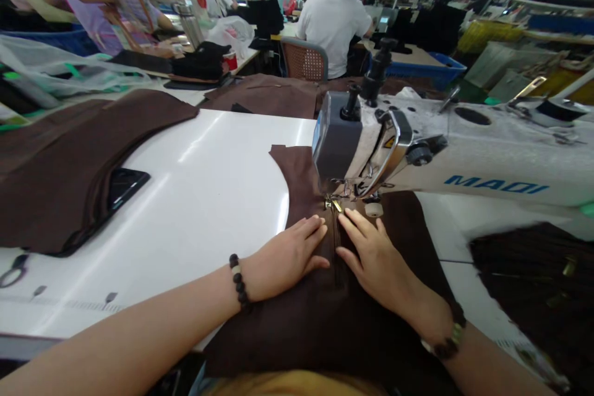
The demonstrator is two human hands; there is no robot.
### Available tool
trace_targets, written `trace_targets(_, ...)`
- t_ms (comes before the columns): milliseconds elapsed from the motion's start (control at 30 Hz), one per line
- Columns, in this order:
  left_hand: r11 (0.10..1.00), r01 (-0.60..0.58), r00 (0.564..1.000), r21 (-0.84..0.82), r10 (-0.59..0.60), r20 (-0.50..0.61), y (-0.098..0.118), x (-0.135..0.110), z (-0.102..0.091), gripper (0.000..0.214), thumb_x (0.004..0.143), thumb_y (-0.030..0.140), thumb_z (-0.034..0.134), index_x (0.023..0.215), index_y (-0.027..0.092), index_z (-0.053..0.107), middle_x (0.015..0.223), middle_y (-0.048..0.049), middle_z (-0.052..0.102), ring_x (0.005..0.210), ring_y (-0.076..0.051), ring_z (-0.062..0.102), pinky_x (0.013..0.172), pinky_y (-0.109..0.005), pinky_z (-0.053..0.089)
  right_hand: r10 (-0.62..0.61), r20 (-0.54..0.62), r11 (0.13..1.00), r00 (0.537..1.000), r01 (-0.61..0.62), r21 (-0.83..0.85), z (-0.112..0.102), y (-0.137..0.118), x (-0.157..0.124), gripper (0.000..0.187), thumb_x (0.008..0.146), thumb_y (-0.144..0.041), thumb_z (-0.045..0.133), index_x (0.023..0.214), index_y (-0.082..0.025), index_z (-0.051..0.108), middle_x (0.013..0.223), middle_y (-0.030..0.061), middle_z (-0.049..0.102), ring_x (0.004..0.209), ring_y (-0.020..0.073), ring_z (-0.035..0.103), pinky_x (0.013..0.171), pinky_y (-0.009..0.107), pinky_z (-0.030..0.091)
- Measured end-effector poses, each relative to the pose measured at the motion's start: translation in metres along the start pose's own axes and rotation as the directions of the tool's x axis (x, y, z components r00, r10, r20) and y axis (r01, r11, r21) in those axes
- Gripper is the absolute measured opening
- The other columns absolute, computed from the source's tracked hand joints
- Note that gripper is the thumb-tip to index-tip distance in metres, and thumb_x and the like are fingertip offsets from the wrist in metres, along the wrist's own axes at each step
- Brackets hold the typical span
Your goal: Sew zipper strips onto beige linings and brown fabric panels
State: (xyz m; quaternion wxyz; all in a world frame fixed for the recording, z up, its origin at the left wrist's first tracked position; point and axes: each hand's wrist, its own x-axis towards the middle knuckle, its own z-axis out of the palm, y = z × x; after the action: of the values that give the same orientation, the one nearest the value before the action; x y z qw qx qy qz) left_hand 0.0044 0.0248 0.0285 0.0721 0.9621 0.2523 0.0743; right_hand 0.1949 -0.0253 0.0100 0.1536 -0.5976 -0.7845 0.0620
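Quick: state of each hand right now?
Left hand: open, flat on the brown fabric, gripping nothing.
Right hand: open, flat on the same fabric, gripping nothing.

The fabric [325, 322] at the needle is plain dark chocolate brown, and so is the stack of cloth [69, 167] at the left. The table [208, 198] is glossy white. The sewing machine [496, 161] is off-white with blue lettering and a grey face plate [336, 142]. The bead bracelet [239, 281] is black with one pale bead. The bin [431, 71] behind is blue; a seated person's shirt [334, 25] is white.
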Motion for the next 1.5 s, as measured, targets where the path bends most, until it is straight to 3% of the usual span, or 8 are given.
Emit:
trace_targets(67,1.0,0.021,1.0,-0.001,-0.02,0.009,0.008,-0.012,-0.002,0.054,0.084,0.039,0.052,0.123,0.001,0.044,0.128,-0.02,0.045,0.12,-0.027,0.043,0.098,-0.037,0.041,-0.05,0.032,0.993,0.998,0.053,-0.107,0.0,-0.005,-0.017,0.045,0.088,-0.025,0.039,0.132,-0.017,0.036,0.137,0.01,0.037,0.127,0.0262,0.031,0.099,0.061,0.027)
trace_targets(167,1.0,0.018,1.0,0.004,-0.018,0.012,0.02,-0.026,-0.001,0.057,0.082,0.041,0.055,0.123,0.003,0.044,0.13,-0.0204,0.043,0.122,-0.028,0.041,0.099,-0.042,0.04,-0.116,0.071,0.984,0.991,0.124,-0.129,0.0,-0.008,-0.03,0.045,0.088,-0.023,0.037,0.133,-0.018,0.034,0.139,0.0089,0.035,0.129,0.0229,0.029,0.101,0.059,0.025)
trace_targets(500,1.0,-0.013,1.0,-0.015,0.013,-0.011,0.042,-0.034,0.014,0.057,0.08,0.041,0.059,0.122,0.006,0.046,0.131,-0.0194,0.043,0.125,-0.029,0.037,0.102,-0.045,0.036,-0.192,0.078,0.979,0.978,0.196,-0.052,-0.005,0.001,-0.029,0.041,0.087,-0.024,0.04,0.128,-0.016,0.04,0.137,0.0122,0.037,0.129,0.0211,0.029,0.103,0.058,0.022)
trace_targets(667,0.999,-0.028,0.999,-0.022,0.028,-0.018,0.044,-0.035,0.02,0.058,0.08,0.043,0.058,0.123,0.006,0.046,0.132,-0.0188,0.042,0.125,-0.03,0.035,0.102,-0.046,0.035,-0.224,0.125,0.971,0.966,0.233,-0.055,-0.008,0.004,-0.029,0.041,0.087,-0.025,0.04,0.127,-0.017,0.04,0.139,0.0104,0.034,0.13,0.0202,0.027,0.103,0.057,0.022)
trace_targets(967,1.0,-0.03,0.999,0.005,0.03,-0.025,0.041,-0.031,0.025,0.059,0.082,0.048,0.053,0.124,0.007,0.045,0.134,-0.0176,0.04,0.127,-0.029,0.034,0.103,-0.045,0.034,-0.236,0.11,0.966,0.965,0.246,-0.081,-0.006,0.007,-0.025,0.042,0.086,-0.025,0.041,0.127,-0.017,0.041,0.139,0.0109,0.034,0.13,0.021,0.028,0.103,0.057,0.024)
trace_targets(1500,0.999,-0.027,1.0,0.032,0.026,0.003,0.019,-0.009,0.022,0.058,0.083,0.045,0.053,0.124,0.005,0.045,0.133,-0.0181,0.042,0.126,-0.029,0.035,0.104,-0.043,0.032,-0.223,0.13,0.97,0.966,0.234,-0.073,-0.005,0.02,0.004,0.041,0.089,-0.029,0.038,0.128,-0.015,0.04,0.14,0.0115,0.033,0.13,0.0209,0.029,0.103,0.055,0.025)
